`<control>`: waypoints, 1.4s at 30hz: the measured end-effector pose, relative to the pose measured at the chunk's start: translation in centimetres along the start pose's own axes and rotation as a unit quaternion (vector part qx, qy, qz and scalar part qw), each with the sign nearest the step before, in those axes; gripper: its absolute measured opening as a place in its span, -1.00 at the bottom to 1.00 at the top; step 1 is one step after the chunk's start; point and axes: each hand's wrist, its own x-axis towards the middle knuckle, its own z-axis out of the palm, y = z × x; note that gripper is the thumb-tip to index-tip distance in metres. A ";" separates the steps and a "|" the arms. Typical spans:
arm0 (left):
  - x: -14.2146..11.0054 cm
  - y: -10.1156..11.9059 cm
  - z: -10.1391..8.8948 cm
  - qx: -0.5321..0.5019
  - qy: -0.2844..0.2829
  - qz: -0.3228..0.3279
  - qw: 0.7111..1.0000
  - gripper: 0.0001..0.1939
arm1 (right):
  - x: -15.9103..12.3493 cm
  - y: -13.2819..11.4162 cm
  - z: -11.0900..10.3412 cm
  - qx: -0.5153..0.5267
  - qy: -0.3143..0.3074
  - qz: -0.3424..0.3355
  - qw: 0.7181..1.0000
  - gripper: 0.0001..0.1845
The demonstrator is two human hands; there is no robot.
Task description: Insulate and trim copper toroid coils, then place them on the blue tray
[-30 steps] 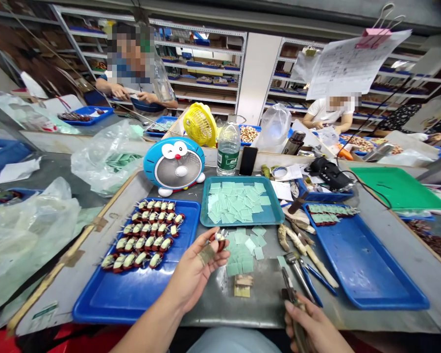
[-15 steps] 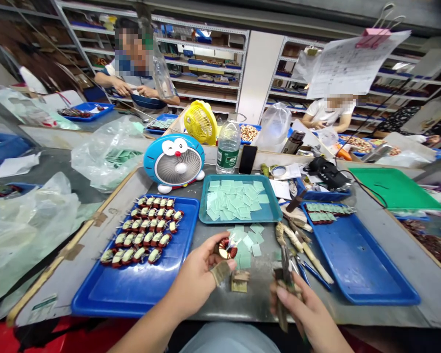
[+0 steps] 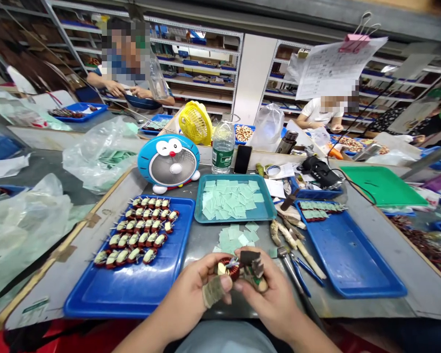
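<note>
In front of me a toroidal coil, wound with reddish-brown copper wire and showing a pale yellowish piece and light wire ends, is held between both hands. My left hand is closed on its left side, with a tan wrap around the thumb. My right hand pinches at its right side, dark and tan wraps covering some fingers. Just beyond the hands lie loose pale green square sheets. A long-handled metal tool rests on the table right of my right hand and passes behind that forearm.
At left, a blue tray holds rows of coils. A teal tray contains green sheets. On the right are blue-handled pliers and another blue tray with coils. A cartoon fan and water bottle stand behind. Co-workers sit opposite.
My right hand has let go of the long-handled tool, which now lies on the table. It has moved left to the coil, and my left hand has brought the coil lower.
</note>
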 end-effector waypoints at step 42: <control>0.0 -0.8 -0.5 0.264 0.164 0.143 0.940 -0.73 | -1.1 1.4 3.3 0.292 0.113 0.173 0.934 -0.51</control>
